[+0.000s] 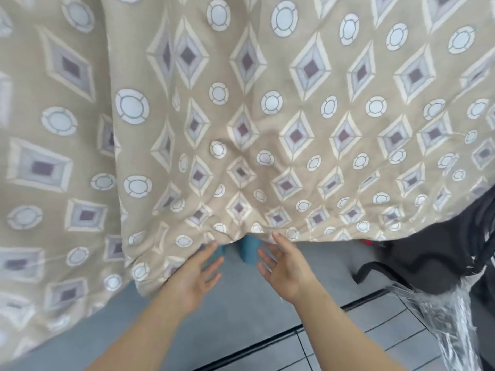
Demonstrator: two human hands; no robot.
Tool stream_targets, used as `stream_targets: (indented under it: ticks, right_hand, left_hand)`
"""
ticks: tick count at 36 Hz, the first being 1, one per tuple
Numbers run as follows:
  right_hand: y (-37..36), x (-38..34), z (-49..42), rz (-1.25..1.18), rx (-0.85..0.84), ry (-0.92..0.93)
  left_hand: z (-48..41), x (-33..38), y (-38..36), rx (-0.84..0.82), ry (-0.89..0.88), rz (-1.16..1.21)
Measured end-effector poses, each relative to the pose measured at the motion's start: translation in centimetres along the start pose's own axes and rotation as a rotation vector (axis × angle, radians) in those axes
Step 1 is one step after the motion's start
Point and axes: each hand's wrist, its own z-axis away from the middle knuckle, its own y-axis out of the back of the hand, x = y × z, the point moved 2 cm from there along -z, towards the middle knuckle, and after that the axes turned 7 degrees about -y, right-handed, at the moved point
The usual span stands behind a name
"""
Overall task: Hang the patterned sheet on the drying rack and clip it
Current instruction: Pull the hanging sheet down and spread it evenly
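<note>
The patterned sheet (267, 116), beige with white circles and grey-purple diamonds, hangs in front of me and fills most of the view; its lower hem runs across the middle. My left hand (195, 274) is open just under the hem, fingertips near the cloth's edge. My right hand (284, 266) is open too, fingers spread, its fingertips at the hem. Neither hand grips the cloth. The drying rack and any clips are hidden behind the sheet.
Below the hem, a teal object (250, 250) shows between my hands on a grey floor mat (241, 311). Grey tiles (375, 336) lie at lower right. Black items (442, 250) and crinkled clear plastic (450, 317) sit at the right.
</note>
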Motion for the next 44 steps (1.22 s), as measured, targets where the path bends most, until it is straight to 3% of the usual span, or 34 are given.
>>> stream_targets:
  ticks: [5,14,22,28,32,35,40,44]
  right_hand:
    - [-1.4,-0.4,-0.2,-0.128,0.047,0.051]
    - [-0.3,0.2,1.2,-0.046,0.230,0.059]
    - [-1.1,2.5,2.4,-0.012,0.048,-0.083]
    - [-4.6,5.9,1.8,0.139,-0.087,-0.190]
    - [-5.9,6.7,1.4,0.147,-0.046,-0.202]
    - [-5.4,6.2,1.0,0.016,0.057,-0.128]
    - [-3.2,5.1,0.7,-0.020,0.113,-0.050]
    - [-3.8,5.6,1.1,0.025,-0.034,-0.105]
  left_hand:
    - [-0.2,1.6,1.7,0.115,-0.128,0.221]
    - [0.0,0.0,2.5,0.182,-0.105,0.035]
    - [3.2,0.4,7.9,-0.013,-0.047,0.255]
    - [3.5,2.0,10.4,-0.045,-0.048,0.362]
    - [2.7,3.3,9.8,0.176,-0.049,0.292]
    - [1.9,4.1,10.2,0.332,-0.124,0.307]
    - [2.2,4.9,8.9,0.331,-0.161,0.348]
    - [2.1,4.5,9.4,0.322,-0.158,0.227]
